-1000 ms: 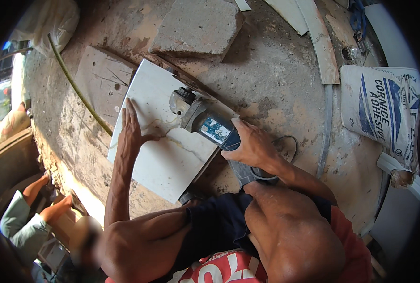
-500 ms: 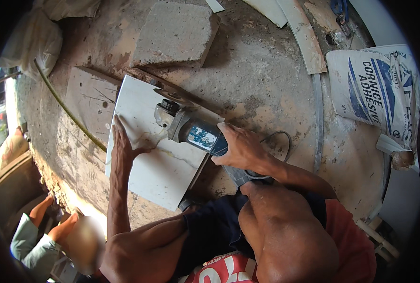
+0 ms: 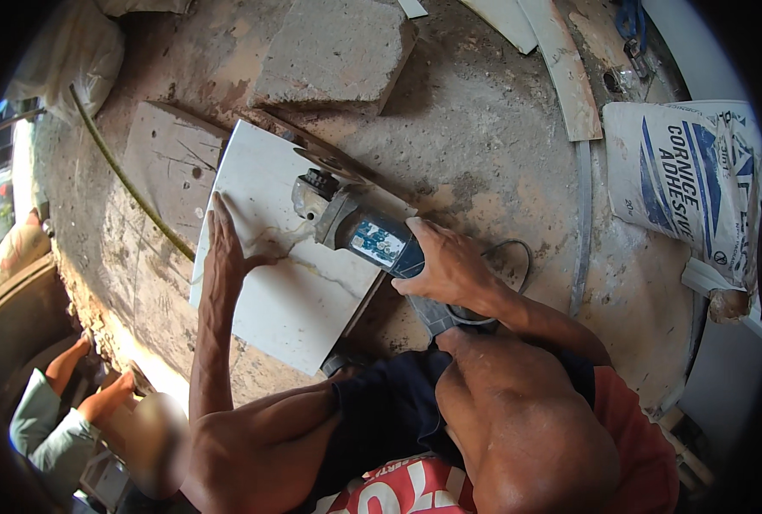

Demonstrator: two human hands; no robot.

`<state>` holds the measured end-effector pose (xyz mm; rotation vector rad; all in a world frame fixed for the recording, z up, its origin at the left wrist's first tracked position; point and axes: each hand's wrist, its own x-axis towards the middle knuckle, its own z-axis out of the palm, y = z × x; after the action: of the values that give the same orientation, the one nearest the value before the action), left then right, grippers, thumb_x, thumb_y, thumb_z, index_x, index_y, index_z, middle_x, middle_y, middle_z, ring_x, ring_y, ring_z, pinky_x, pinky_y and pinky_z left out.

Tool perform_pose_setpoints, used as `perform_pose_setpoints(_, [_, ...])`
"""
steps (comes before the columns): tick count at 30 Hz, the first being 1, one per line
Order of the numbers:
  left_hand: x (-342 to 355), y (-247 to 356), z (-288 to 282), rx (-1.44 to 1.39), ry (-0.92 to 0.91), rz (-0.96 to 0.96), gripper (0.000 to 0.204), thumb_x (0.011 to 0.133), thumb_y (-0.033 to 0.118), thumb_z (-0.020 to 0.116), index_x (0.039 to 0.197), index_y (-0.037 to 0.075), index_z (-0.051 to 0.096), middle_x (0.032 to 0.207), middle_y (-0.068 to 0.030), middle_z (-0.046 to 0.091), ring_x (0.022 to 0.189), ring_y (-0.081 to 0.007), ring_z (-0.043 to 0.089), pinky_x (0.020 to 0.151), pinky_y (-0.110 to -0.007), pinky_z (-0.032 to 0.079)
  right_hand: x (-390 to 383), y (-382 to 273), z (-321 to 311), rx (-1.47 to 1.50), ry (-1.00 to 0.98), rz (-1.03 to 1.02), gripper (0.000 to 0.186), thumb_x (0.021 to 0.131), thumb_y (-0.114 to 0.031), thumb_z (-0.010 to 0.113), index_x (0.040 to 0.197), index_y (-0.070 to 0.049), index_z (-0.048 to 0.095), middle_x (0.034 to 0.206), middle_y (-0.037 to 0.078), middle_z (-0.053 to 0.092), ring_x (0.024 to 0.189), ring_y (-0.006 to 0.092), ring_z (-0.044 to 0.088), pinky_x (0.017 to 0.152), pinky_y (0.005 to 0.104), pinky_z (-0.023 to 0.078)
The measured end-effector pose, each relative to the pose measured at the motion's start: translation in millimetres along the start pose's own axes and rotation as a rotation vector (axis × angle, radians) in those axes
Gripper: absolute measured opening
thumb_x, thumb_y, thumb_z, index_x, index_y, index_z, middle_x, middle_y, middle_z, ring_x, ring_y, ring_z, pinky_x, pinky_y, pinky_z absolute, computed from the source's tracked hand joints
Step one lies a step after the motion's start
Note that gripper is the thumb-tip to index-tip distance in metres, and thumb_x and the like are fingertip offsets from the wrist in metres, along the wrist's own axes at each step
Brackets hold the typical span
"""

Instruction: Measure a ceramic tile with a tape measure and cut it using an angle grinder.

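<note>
My left hand (image 3: 224,248): fingers extended, thumb spread wide, laid along the left edge of the white tile (image 3: 286,321), gripping nothing. My right hand (image 3: 445,265): curled around the rear body of the angle grinder (image 3: 364,233), over the tile's right half. Tile: between me and a concrete block (image 3: 334,56) at far centre. White-and-blue bag (image 3: 668,171): far right.
</note>
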<state>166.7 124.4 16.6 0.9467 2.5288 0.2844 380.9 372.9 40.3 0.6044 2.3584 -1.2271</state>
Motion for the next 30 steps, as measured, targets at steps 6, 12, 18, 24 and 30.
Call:
perform_pose_setpoints(6, [2.1,-2.5,6.3,0.039,0.002,0.031,0.127,0.048,0.018,0.085,0.139,-0.002,-0.001,0.144,-0.0262,0.011,0.132,-0.0388,0.019,0.106,-0.041,0.028,-1.5,1.7,-2.3,-0.018,-0.038,0.046,0.079,0.06,-0.036,0.073,0.122,0.004,0.042,0.113,0.023,0.054,0.105,0.0348,0.053,0.091,0.04,0.042])
perform_pose_setpoints(12, [-0.2,-5.7,2.3,0.044,0.014,0.032,0.129,0.047,0.018,0.085,0.139,-0.002,-0.004,0.144,-0.0262,0.011,0.131,-0.0394,0.021,0.106,-0.041,0.028,-2.2,0.2,-1.8,-0.023,-0.017,0.032,0.082,0.06,-0.037,0.073,0.123,0.005,0.041,0.114,0.024,0.053,0.106,0.0354,0.053,0.091,0.04,0.042])
perform_pose_setpoints(18, [1.3,-6.8,5.2,0.025,0.0,0.021,0.131,0.046,0.019,0.086,0.139,-0.002,-0.005,0.144,-0.0267,0.011,0.132,-0.04,0.019,0.107,-0.041,0.026,-3.8,2.6,-1.2,-0.024,-0.003,0.033,0.083,0.06,-0.038,0.073,0.123,0.005,0.041,0.114,0.025,0.053,0.106,0.0354,0.053,0.091,0.0395,0.042])
perform_pose_setpoints(24, [1.2,-8.0,6.3,-0.004,0.033,0.038,0.132,0.043,0.019,0.087,0.139,-0.003,-0.001,0.144,-0.0252,0.013,0.131,-0.0433,0.018,0.108,-0.043,0.023,-4.2,5.5,0.2,0.006,0.007,0.015,0.082,0.06,-0.037,0.073,0.122,0.006,0.041,0.111,0.025,0.055,0.103,0.0357,0.054,0.09,0.0397,0.042])
perform_pose_setpoints(30, [1.8,-9.1,7.8,0.008,0.023,0.019,0.132,0.042,0.019,0.087,0.139,-0.003,-0.001,0.144,-0.0252,0.012,0.131,-0.0435,0.018,0.108,-0.043,0.024,-5.3,9.6,4.4,-0.003,0.054,-0.025,0.08,0.06,-0.036,0.073,0.121,0.006,0.042,0.107,0.025,0.056,0.1,0.0353,0.055,0.088,0.0395,0.043])
